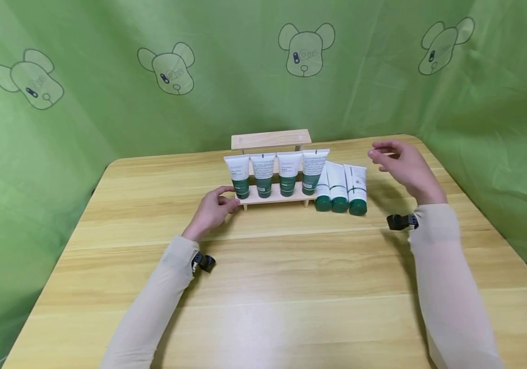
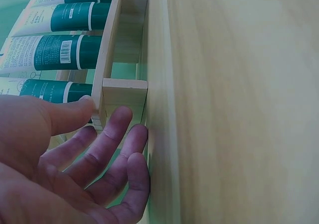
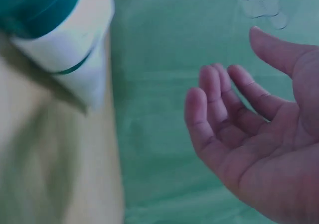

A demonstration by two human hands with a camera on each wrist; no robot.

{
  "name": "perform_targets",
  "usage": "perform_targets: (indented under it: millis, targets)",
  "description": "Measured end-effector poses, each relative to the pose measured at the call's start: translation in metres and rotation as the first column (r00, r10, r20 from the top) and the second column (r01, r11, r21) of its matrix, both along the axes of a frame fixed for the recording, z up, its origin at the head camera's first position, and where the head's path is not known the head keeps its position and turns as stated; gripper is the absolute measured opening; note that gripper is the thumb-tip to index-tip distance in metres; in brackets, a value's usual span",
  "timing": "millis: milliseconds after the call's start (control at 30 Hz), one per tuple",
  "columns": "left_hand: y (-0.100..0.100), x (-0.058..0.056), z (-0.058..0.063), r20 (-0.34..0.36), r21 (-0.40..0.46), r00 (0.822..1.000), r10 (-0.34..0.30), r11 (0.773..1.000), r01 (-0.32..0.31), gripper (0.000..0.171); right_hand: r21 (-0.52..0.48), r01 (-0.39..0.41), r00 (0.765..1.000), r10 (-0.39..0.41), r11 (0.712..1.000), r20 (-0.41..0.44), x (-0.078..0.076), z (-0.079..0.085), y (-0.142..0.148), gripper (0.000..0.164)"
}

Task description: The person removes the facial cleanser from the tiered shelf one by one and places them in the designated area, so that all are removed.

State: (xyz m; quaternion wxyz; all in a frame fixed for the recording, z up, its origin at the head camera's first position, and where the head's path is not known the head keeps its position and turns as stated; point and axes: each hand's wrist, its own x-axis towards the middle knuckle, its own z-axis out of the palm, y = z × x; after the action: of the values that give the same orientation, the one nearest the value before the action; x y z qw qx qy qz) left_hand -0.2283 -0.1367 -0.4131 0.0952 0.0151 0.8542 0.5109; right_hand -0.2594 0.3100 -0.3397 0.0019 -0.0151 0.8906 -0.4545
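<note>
A two-tier wooden rack (image 1: 270,139) stands near the back of the table. Several white-and-green squeeze tubes (image 1: 264,177) stand caps down in a row on its lower step. My left hand (image 1: 213,209) holds the rack's left end, thumb at the front edge beside the end tube; in the left wrist view its fingers (image 2: 102,157) curve around the corner. Off to the right, my right hand (image 1: 406,169) hangs in the air with loosely bent fingers and holds nothing. Nearest to it is a white tube with a green cap (image 1: 357,187).
Three tubes, counting that nearest one, lean side by side at the rack's right end, the middle one (image 1: 337,182) between its neighbours. Green printed curtains (image 1: 236,92) hang close behind and beside the wooden table (image 1: 263,287). Each wrist wears a small black camera (image 1: 402,222).
</note>
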Motion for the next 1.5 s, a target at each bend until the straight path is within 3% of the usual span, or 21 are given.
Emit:
perform_targets:
  millis: [233, 433, 600, 967, 1300, 1500]
  targets:
    - [0.0, 0.0, 0.0, -0.006, 0.002, 1.0, -0.002, 1.0, 0.002, 0.045, 0.018, -0.022, 0.993, 0.023, 1.0, -0.118, 0.021, 0.028, -0.015, 0.059]
    - [-0.002, 0.0, -0.001, -0.002, 0.0, 1.0, 0.002, 1.0, -0.002, 0.045, -0.04, -0.059, 0.984, 0.052, 0.997, -0.168, 0.028, 0.035, -0.036, 0.053]
    - [-0.002, 0.001, -0.001, -0.004, -0.001, 1.0, -0.002, 1.0, 0.002, 0.045, -0.039, -0.093, 0.975, 0.084, 0.995, -0.206, 0.029, 0.032, -0.054, 0.051]
    - [-0.002, -0.001, 0.0, -0.007, -0.005, 1.0, -0.008, 1.0, 0.008, 0.045, -0.091, -0.084, 0.967, 0.059, 0.992, -0.25, 0.024, 0.016, -0.08, 0.05]
    - [-0.001, -0.001, -0.002, -0.007, -0.013, 1.0, -0.011, 1.0, 0.011, 0.045, -0.024, -0.094, 0.985, 0.089, 0.995, -0.147, 0.02, 0.0, -0.097, 0.056]
    - [-0.001, -0.001, -0.003, -0.011, -0.014, 1.0, -0.01, 1.0, 0.009, 0.044, -0.029, -0.084, 0.987, 0.08, 0.996, -0.138, 0.017, -0.007, -0.104, 0.05]
